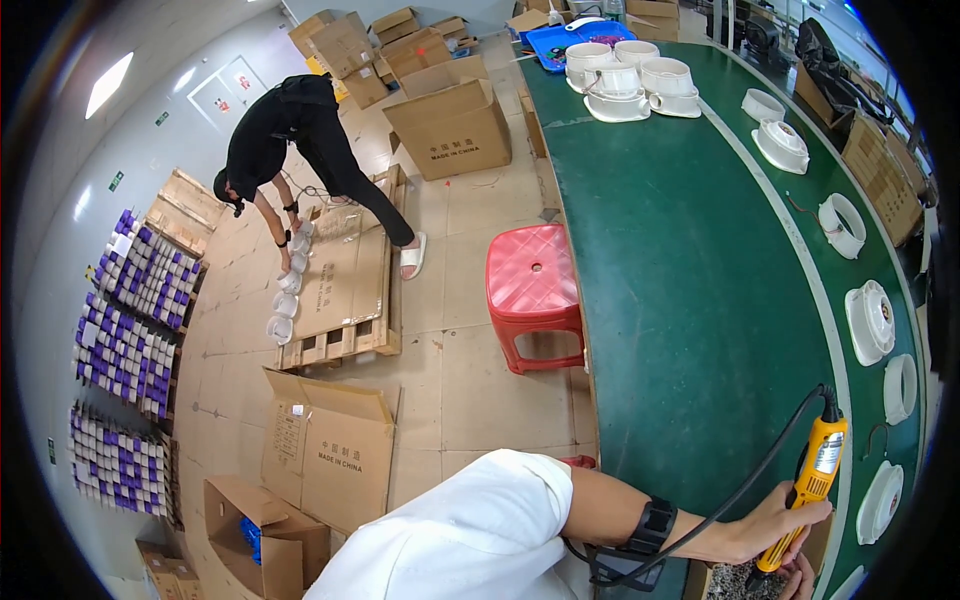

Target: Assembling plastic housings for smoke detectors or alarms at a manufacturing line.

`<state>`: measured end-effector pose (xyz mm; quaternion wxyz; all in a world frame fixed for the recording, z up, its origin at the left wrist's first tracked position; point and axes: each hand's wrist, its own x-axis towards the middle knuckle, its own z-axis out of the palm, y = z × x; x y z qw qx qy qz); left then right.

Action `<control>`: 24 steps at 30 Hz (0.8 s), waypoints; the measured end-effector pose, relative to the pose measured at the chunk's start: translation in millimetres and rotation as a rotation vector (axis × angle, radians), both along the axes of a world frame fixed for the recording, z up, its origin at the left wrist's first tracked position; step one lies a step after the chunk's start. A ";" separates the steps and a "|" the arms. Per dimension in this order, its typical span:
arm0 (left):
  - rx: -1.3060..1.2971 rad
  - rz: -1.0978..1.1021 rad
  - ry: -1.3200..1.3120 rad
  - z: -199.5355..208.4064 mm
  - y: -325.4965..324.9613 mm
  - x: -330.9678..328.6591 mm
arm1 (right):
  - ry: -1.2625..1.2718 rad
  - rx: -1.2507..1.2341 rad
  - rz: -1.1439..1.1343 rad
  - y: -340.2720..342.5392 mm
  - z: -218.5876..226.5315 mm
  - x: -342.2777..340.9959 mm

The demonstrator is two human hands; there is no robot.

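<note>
At the lower right, my left hand (768, 527) is wrapped round a yellow electric screwdriver (816, 465), its dark tip pointing down. A black cable runs from the screwdriver's top back along my forearm, where a black strap circles the wrist. Close to the tip, the bent fingers of my right hand (798, 578) show at the lower edge; they look closed, and anything between them is hidden. Under the tip is a box of small metal screws (728, 583), partly covered by my hand. A white round housing (880, 503) lies just right of the screwdriver.
More white housings (870, 322) line the right side of the green table (690, 260). Others are stacked at its far end by a blue tray (560, 42). A red stool (535, 285) stands left of it. Further left, a person (290, 140) bends over a cardboard-covered pallet (340, 270).
</note>
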<state>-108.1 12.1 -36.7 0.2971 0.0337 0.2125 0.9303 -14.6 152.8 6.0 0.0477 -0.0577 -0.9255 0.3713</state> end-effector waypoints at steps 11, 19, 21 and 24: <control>-0.004 0.005 0.033 -3.7 -1.9 -11.8 | 0.018 -0.040 0.017 -1.9 -1.8 -12.1; -0.010 0.000 0.054 -4.1 -7.5 -23.5 | 0.019 -0.044 0.036 -10.8 4.7 -25.2; 0.009 -0.001 0.052 -4.7 -5.6 -26.2 | 0.011 -0.030 0.031 -11.9 6.3 -28.1; 0.016 0.016 0.023 -1.6 -5.7 -28.2 | 0.009 -0.041 0.010 -11.2 6.4 -31.1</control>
